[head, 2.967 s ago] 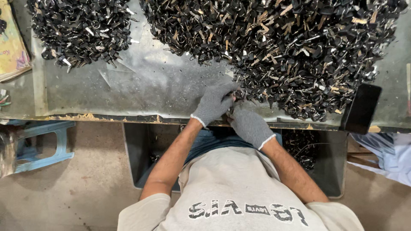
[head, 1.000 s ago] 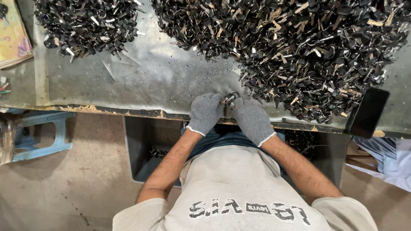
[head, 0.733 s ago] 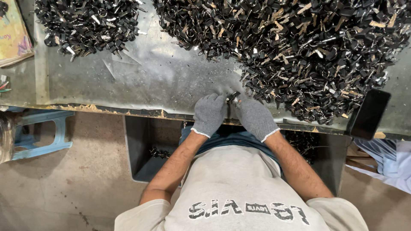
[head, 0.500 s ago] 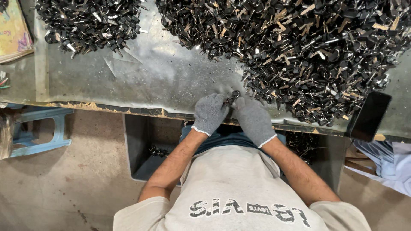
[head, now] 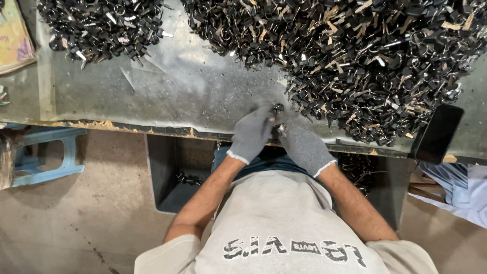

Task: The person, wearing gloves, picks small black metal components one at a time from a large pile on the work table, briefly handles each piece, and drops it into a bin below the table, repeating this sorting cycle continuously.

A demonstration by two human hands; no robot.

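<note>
Both my hands wear grey knit gloves and meet at the near edge of a grey metal-topped table. My left hand and my right hand pinch one small dark metal part between their fingertips. A large heap of small black and tan metal parts lies just beyond and to the right of my hands. A smaller heap of the same parts sits at the table's far left.
A black phone lies at the table's right edge. Under the table a dark bin holds a few parts. A light blue stool stands at the left on the concrete floor. Someone's pale sleeve shows at the right.
My hands drew back from the big heap to the table's near edge and closed together on one small part. The view shifted slightly.
</note>
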